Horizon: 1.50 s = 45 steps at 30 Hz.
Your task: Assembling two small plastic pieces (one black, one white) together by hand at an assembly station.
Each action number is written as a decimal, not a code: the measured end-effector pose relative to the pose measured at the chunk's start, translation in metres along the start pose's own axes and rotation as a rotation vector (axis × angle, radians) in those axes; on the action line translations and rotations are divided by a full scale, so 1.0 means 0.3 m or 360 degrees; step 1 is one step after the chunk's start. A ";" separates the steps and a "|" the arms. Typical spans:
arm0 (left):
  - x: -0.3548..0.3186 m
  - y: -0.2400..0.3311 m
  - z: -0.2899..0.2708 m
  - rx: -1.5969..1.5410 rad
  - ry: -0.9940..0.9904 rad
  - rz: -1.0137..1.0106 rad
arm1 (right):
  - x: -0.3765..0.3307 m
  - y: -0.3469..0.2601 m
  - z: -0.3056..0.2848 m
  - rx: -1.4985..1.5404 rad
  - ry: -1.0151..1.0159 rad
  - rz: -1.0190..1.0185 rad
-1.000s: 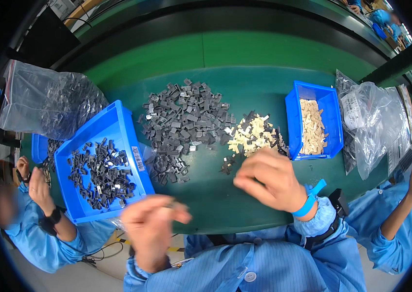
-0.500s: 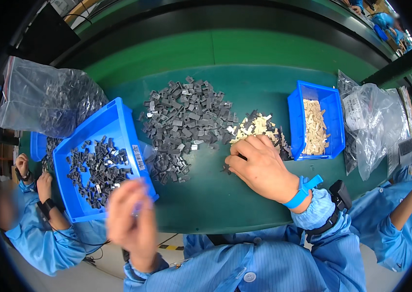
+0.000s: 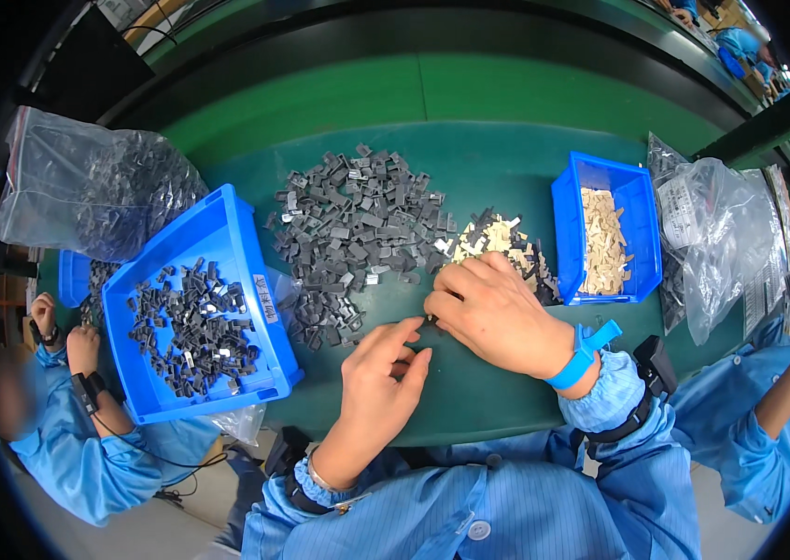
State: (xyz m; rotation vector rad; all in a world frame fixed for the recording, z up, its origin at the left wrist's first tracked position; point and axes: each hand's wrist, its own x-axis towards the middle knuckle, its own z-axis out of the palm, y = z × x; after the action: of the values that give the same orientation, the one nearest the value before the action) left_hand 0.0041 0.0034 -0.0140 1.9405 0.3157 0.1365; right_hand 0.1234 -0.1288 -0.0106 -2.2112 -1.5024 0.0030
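Note:
My right hand (image 3: 502,317) rests at the near edge of a small heap of cream and black plastic pieces (image 3: 498,238). Its fingers are curled and closed, and a tiny bit of something shows by the fingertips, too small to name. Close by on the left, my left hand (image 3: 379,383) hovers over the table's near part, thumb apart from its bent fingers, with nothing visible in them. Beyond both hands spreads a large pile of dark grey plastic clips (image 3: 367,215).
On the left, a tilted blue bin (image 3: 238,247) holds more dark clips. A smaller blue bin (image 3: 642,219) at right contains cream pieces. Plastic bags (image 3: 87,182) stand behind the left bin, with more clear bags (image 3: 717,243) at far right. Co-workers in blue sit at both sides.
My left hand has moved right, from beside the large blue bin to next to my right hand. My right hand has barely shifted.

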 end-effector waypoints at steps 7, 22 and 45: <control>0.031 -0.001 0.018 0.0128 0.0086 0.0093 | -0.020 0.020 0.001 0.0157 0.0075 -0.0038; 0.032 0.064 -0.096 -0.1930 -0.0792 -0.0917 | -0.028 -0.053 -0.130 0.0786 0.0343 -0.0261; -0.046 0.106 -0.037 0.0166 0.0120 0.0869 | -0.074 -0.136 -0.126 0.1048 0.0347 0.0190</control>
State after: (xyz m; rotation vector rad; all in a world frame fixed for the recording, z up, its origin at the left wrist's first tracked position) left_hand -0.0067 -0.0019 0.0203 2.0865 -0.1701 0.5590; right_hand 0.0883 -0.1504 0.0327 -1.6970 -1.0507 0.2501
